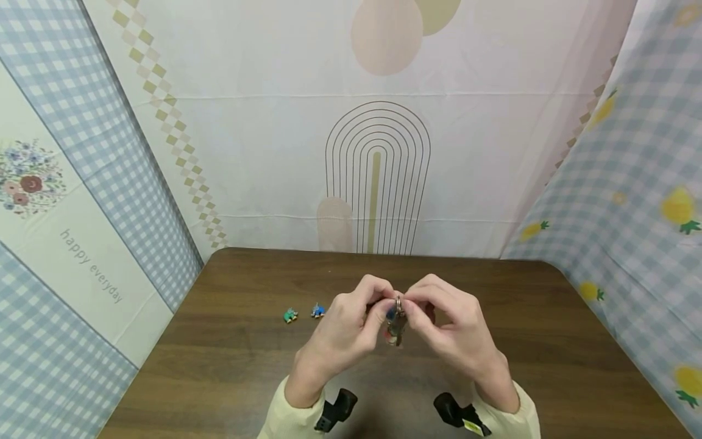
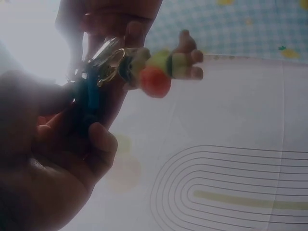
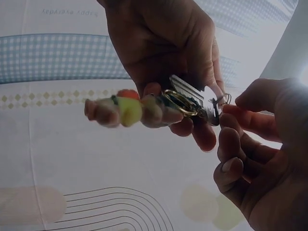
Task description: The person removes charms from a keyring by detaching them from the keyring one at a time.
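At nine o'clock from the hands, on the brown table [image 1: 230, 347], lie a green trinket [image 1: 290, 315] and, just beside it toward two o'clock, a blue trinket [image 1: 318, 311]; of the three views, only the head view shows them. The left wrist view gives what the head view keeps small: a figurine [image 2: 161, 70] reaching out toward three o'clock, with a round orange-red part and a blue piece [image 2: 92, 91] in shadow among the fingers. The right wrist view adds a clearer silver key [image 3: 187, 91], its blade pointing toward ten o'clock, and a thin wire loop [image 3: 227, 98] at the fingertips. All of this makes up the key bunch [image 1: 396, 326], which hangs between the two hands toward six o'clock from where the fingertips nearly meet. It looks crowded: a gold ring [image 3: 180, 102] joins the silver key to the figurine, whose yellow-green middle and pale brown limbs are blurred; the finer joins are too small to tell. On the bunch's nine o'clock side, the left hand [image 1: 348, 326] has its fingers bent, thumb and fingertips gripping the bunch near its top. On the three o'clock side, the right hand [image 1: 455, 326] pinches the wire loop between thumb and forefinger, its other fingers curled loosely.
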A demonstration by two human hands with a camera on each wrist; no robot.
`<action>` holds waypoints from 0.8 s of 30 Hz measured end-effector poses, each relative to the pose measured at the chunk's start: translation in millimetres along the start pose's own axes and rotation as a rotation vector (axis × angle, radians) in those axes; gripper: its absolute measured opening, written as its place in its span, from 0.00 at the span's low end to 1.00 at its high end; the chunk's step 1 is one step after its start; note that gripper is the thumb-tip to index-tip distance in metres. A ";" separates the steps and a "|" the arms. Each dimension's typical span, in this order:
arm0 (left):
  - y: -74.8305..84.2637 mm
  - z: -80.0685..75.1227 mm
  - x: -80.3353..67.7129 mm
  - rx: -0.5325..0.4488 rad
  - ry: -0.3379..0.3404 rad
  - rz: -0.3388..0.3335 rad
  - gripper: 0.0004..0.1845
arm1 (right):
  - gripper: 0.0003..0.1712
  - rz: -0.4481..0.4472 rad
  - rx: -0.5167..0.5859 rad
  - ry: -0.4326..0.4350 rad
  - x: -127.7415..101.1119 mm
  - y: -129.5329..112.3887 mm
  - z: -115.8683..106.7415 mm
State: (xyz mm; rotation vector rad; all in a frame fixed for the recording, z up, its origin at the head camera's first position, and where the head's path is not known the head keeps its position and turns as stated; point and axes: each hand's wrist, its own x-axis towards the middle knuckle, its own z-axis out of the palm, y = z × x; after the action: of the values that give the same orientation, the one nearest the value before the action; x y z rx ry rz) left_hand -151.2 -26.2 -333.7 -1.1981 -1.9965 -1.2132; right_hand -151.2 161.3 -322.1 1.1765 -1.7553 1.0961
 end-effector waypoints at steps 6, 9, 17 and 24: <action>-0.1 0.7 0.5 0.035 -0.004 0.002 0.03 | 0.02 0.016 -0.009 -0.016 0.8 1.4 -2.3; -0.1 0.8 0.6 0.040 -0.005 0.009 0.03 | 0.04 0.025 -0.020 -0.040 -0.1 2.9 -2.2; 1.0 -1.5 0.2 0.062 -0.029 0.023 0.04 | 0.04 0.037 -0.062 -0.067 -3.2 5.2 -2.3; 2.3 -2.0 0.5 0.061 -0.050 0.029 0.03 | 0.04 0.036 -0.098 -0.061 -3.3 4.2 -2.5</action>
State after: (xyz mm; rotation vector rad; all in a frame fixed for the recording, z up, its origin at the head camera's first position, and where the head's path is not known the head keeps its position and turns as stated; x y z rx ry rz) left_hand -149.4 -27.2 -331.4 -1.2342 -2.0305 -1.1111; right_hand -153.8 165.6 -325.2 1.1328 -1.8621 0.9928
